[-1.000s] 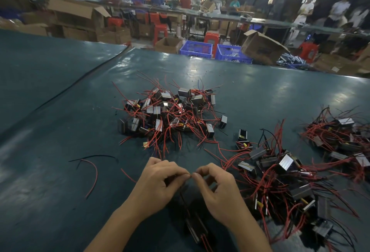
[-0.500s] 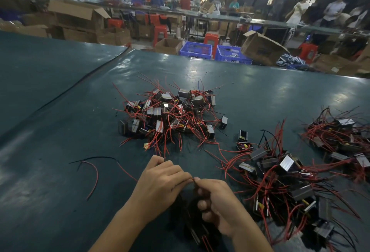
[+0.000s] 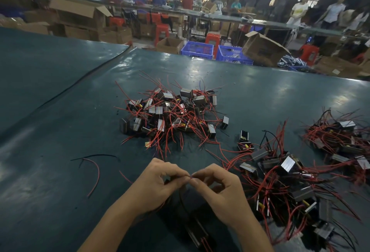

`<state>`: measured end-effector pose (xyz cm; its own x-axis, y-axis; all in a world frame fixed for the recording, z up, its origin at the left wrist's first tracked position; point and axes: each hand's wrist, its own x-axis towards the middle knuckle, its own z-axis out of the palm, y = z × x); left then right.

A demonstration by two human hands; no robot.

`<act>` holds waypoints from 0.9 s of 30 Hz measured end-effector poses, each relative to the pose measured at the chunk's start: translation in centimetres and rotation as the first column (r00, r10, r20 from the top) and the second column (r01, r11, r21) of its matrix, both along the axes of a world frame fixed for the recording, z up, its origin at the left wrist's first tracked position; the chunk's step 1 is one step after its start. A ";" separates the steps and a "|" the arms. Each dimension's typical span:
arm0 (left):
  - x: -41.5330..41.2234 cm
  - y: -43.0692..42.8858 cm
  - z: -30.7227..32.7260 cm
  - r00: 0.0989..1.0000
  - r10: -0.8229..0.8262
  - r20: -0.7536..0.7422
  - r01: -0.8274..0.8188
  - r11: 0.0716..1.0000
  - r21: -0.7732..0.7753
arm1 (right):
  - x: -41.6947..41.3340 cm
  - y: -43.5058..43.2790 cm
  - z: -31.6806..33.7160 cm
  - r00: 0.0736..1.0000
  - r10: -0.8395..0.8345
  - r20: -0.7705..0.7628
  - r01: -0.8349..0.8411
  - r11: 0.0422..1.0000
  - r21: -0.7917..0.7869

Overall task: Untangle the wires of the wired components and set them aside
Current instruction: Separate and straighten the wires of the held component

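Hands | I saw the left hand (image 3: 158, 183) and right hand (image 3: 222, 191) meet fingertip to fingertip on the near side of the middle pile (image 3: 172, 115); each pinched one thin wire (image 3: 190, 177) | Part | a dark component (image 3: 197, 231) sat blurred under the wrists, nearer than the pile | Rest | tangled heap (image 3: 280, 175) right of the pile; loose red wire (image 3: 94, 177) near-left of it

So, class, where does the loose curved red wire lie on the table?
In the head view, the loose red wire lies left of the left hand, just below a loose black wire, apart from the middle pile.
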<state>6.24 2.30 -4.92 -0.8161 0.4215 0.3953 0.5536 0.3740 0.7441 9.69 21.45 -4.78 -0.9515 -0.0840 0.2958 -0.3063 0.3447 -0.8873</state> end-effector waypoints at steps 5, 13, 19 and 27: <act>-0.1 0.0 -0.6 0.969 0.010 -0.247 -0.054 0.983 -0.174 | 0.0 -0.6 -0.4 0.997 -0.065 0.035 0.061 0.992 0.109; -0.4 0.8 -1.4 0.795 0.002 -0.606 -0.202 0.944 -0.262 | 0.1 -1.6 1.0 0.646 0.074 0.760 0.294 0.894 -0.337; -0.4 0.7 -1.5 0.809 0.056 -0.585 -0.197 0.964 -0.181 | 0.0 -1.5 0.8 0.711 0.056 0.701 0.308 0.871 -0.382; -0.4 0.4 -1.5 0.887 0.140 -0.440 -0.202 0.974 -0.098 | 0.1 -0.9 -0.4 0.993 -0.080 0.084 0.080 0.997 0.001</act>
<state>5.81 2.75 -6.47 -0.6450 0.3660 0.6708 0.7243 0.5728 0.3839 9.75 20.54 -5.13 -0.9766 -0.0058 0.2151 -0.2025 0.3631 -0.9095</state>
